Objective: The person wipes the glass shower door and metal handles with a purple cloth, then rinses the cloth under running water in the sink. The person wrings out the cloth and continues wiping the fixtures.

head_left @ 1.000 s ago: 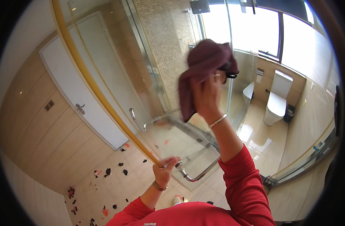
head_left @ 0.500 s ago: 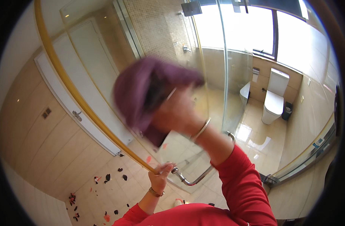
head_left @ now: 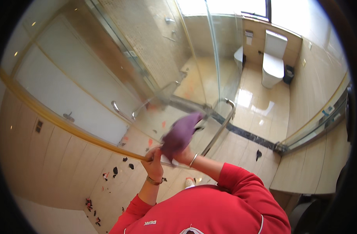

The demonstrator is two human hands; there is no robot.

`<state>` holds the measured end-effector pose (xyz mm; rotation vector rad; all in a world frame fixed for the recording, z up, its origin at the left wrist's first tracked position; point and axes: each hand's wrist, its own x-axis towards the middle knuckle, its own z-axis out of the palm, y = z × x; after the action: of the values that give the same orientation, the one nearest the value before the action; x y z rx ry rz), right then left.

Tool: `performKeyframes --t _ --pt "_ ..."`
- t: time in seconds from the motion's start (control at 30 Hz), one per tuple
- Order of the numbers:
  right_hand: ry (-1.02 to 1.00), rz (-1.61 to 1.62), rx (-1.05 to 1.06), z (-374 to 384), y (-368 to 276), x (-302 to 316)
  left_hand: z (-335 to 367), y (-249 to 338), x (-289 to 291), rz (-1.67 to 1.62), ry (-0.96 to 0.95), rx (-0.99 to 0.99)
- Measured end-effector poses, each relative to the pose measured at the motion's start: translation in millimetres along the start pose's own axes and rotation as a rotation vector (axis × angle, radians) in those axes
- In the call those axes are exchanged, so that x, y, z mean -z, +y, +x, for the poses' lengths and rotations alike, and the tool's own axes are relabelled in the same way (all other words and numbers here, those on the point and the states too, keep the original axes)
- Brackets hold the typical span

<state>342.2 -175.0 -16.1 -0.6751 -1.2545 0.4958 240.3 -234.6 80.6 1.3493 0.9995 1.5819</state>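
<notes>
A glass door [head_left: 96, 141] with a yellow-gold edge slants in from the left and ends at my left hand [head_left: 153, 165]. My left fingers are closed around that edge. Just to the right, my right hand [head_left: 184, 155] grips a bunched purple cloth [head_left: 179, 136], blurred by motion, and holds it against or close to the glass. The cloth hides most of my right fingers. A bent metal door handle [head_left: 219, 134] rises to the right of the cloth.
Dark and reddish scraps [head_left: 115, 170] litter the tiled floor at lower left. A dark stone threshold [head_left: 248, 135] crosses ahead. Farther right stand a white toilet [head_left: 272, 70] and a black bin [head_left: 288, 74]. A white door [head_left: 83, 121] is at left.
My right hand has brought the purple cloth down from high in front to beside my left hand. My left hand keeps its hold on the door edge. The view has tipped downward.
</notes>
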Motion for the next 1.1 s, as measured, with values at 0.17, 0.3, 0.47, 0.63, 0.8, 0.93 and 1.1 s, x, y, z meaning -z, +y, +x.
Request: performKeyframes --t 0.17,0.3,0.47,0.63,0.8,0.93,1.1 --pt "-0.027 -0.214 -0.032 -14 45 27 -2 -7 9 0.078 -0.020 -0.055" --pt "0.467 0.459 -0.350 32 149 93 2 -12 11 0.082 -0.106 -0.117" --pt "0.857 0.309 -0.577 50 172 132 2 -12 6 0.103 -0.100 -0.114" --pt "0.983 0.192 -1.028 -54 116 39 3 -17 13 0.153 -0.081 -0.146" --pt "0.600 0.523 -1.257 -130 84 37 4 -11 9 0.119 -0.097 -0.117" --pt "-0.343 -0.633 -0.658 -97 11 85 -12 -26 17 0.183 0.006 -0.071" --pt "-0.445 -0.944 -0.062 -76 50 145 -44 -46 22 0.394 -0.054 -0.206"
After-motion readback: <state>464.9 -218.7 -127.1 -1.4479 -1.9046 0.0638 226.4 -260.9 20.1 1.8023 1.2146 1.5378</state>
